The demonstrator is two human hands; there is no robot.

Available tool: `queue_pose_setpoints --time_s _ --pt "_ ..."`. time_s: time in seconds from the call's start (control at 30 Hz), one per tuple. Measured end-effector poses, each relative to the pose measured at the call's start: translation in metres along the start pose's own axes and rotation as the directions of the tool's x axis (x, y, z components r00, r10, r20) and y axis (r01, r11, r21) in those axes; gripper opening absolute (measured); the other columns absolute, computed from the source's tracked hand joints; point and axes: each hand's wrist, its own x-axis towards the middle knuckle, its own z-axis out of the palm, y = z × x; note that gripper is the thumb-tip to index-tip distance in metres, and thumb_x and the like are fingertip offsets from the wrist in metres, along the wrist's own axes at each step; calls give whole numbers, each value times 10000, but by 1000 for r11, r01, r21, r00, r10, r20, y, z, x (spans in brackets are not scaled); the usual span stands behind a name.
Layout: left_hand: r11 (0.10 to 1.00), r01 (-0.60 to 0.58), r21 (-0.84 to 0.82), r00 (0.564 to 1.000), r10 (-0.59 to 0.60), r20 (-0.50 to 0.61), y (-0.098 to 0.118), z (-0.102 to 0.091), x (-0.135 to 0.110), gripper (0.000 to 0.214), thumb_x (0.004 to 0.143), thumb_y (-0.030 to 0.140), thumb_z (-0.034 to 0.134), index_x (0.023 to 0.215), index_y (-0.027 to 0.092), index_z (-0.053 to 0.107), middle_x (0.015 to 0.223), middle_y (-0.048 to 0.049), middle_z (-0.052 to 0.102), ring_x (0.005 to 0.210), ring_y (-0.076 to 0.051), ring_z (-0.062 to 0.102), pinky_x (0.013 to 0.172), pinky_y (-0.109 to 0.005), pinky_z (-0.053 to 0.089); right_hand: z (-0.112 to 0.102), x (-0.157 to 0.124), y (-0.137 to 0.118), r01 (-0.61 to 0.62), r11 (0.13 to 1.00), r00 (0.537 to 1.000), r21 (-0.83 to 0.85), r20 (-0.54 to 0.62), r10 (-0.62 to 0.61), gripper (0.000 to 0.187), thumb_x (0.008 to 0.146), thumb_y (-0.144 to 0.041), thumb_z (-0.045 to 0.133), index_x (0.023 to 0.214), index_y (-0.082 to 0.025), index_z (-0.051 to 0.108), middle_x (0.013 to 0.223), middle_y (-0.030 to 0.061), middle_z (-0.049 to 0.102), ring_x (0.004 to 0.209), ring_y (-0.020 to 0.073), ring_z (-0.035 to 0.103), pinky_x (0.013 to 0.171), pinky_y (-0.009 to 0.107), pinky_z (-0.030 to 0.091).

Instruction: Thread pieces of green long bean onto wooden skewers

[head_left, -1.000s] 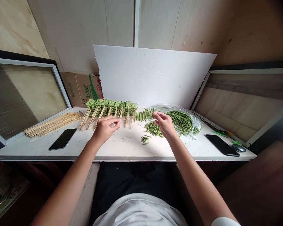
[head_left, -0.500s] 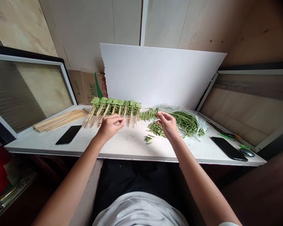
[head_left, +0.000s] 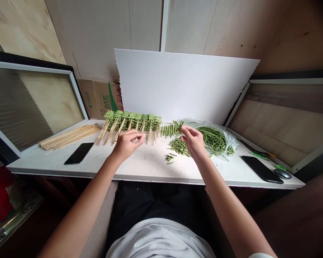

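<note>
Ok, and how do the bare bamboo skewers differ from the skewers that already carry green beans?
The bare bamboo skewers show only pale wood, while the loaded skewers carry folded green beans on their far part. The bare bamboo skewers lie tightly bundled side by side; the loaded skewers stand packed in a row, their bare ends fanning toward the person. Both are thin, pale sticks lying on the white table top.

Dark Chinese characters are printed on the side of a cardboard box (head_left: 100, 100), and further characters are set on a green band (head_left: 113, 101) beside them; the wording is too small and blurred to be read with certainty.
</note>
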Motion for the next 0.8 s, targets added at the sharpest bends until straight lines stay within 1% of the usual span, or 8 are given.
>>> queue_pose_setpoints --time_s 0.2,0.33,0.47,0.63,0.8 --pt "1000 29 6 999 -28 -21 -3 1 0 125 948 197 685 926 166 804 685 -5 608 593 -115 454 579 -274 375 0 2 -2 -39 999 999 11 -6 39 319 725 -516 904 863 -240 824 852 32 738 692 148 597 569 282 486" --pt "997 70 11 997 -70 -13 -10 5 -4 125 942 204 686 926 169 805 687 -5 605 594 -119 452 575 -276 365 1 2 1 -49 998 999 -42 16 50 322 745 -540 888 817 -233 825 814 37 725 725 158 603 560 268 477" --pt "995 97 3 995 -97 -2 -14 7 -5 125 941 209 685 939 176 805 699 -7 612 598 -123 452 580 -279 363 -1 2 1 -42 997 998 -67 41 45 332 751 -544 888 832 -229 826 818 43 729 745 166 614 580 272 490" --pt "996 90 -3 996 -90 0 -13 7 -6 120 939 211 689 947 176 804 705 -4 617 599 -122 455 587 -278 367 -3 2 0 -59 998 994 -37 85 62 357 767 -570 868 867 -232 818 859 48 737 808 183 636 615 279 516" --pt "996 93 12 996 -93 2 -11 7 -6 122 942 217 689 945 176 804 704 -5 618 599 -122 455 587 -278 367 -3 1 -2 -77 996 993 -42 89 81 387 761 -597 859 876 -232 803 872 51 738 838 196 651 622 283 516"
